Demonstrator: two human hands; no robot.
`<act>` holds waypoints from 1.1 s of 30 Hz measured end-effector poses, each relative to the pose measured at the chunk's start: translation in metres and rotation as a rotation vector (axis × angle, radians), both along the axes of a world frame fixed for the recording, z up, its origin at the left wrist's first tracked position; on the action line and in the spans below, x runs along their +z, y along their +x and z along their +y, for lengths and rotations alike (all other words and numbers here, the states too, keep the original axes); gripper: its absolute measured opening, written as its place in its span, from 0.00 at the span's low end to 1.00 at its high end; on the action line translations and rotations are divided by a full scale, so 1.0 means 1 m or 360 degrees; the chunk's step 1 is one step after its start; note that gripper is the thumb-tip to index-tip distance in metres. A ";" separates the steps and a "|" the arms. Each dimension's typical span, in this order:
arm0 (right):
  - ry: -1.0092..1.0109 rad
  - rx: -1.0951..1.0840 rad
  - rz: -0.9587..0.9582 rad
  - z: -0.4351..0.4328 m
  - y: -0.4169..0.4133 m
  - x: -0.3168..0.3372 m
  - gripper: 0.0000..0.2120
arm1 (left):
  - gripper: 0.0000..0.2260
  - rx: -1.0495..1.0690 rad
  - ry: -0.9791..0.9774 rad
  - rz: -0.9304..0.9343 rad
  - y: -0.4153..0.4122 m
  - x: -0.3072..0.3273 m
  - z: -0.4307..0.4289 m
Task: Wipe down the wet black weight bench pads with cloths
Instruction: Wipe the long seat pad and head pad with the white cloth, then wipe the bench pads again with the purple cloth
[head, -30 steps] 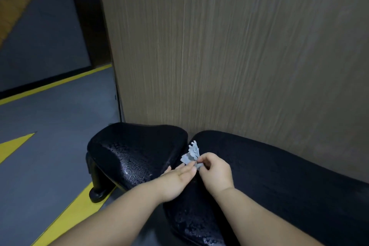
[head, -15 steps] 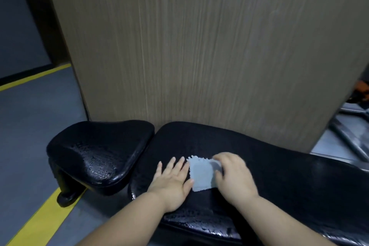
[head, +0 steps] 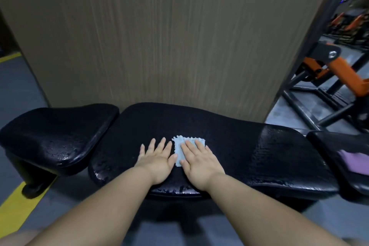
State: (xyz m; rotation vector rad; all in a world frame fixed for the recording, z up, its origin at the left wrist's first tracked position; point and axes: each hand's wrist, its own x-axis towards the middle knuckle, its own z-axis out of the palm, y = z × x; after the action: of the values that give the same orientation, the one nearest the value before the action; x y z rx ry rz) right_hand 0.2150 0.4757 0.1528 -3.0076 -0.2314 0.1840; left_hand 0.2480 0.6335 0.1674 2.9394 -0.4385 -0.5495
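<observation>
Small light-blue cloth (head: pixel 178 145) lies flat mid-way along the long black pad (head: pixel 259 152), which is beaded with water. Right hand (head: pixel 199 163) is flat on the cloth, fingers straight, covering its right, near part. Left hand (head: pixel 157 158) is flat on bare pad just left of it, fingers spread, thumb at the cloth's edge. Seat pad (head: pixel 56 130) at left. Purple cloth (head: pixel 355 161) on the pad at far right.
</observation>
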 end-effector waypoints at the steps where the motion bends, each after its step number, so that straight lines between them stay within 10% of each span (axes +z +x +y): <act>1: 0.0004 -0.0037 0.0003 -0.009 -0.005 0.000 0.26 | 0.26 -0.0033 -0.0001 -0.0005 -0.004 0.000 -0.011; 28: 0.0209 -0.0612 0.0236 -0.249 -0.053 0.024 0.29 | 0.25 -0.0852 -0.0228 -0.0052 -0.013 0.006 -0.264; 33: 0.0286 -0.0736 -0.0107 -0.326 -0.077 0.034 0.18 | 0.26 -0.0979 -0.0253 -0.0094 -0.012 0.004 -0.304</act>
State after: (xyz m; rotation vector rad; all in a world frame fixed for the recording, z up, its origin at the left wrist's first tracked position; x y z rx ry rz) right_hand 0.1376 0.1494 0.1866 -2.7945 0.4174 0.0152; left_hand 0.2359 0.3294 0.1712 2.6385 -1.3418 -0.4533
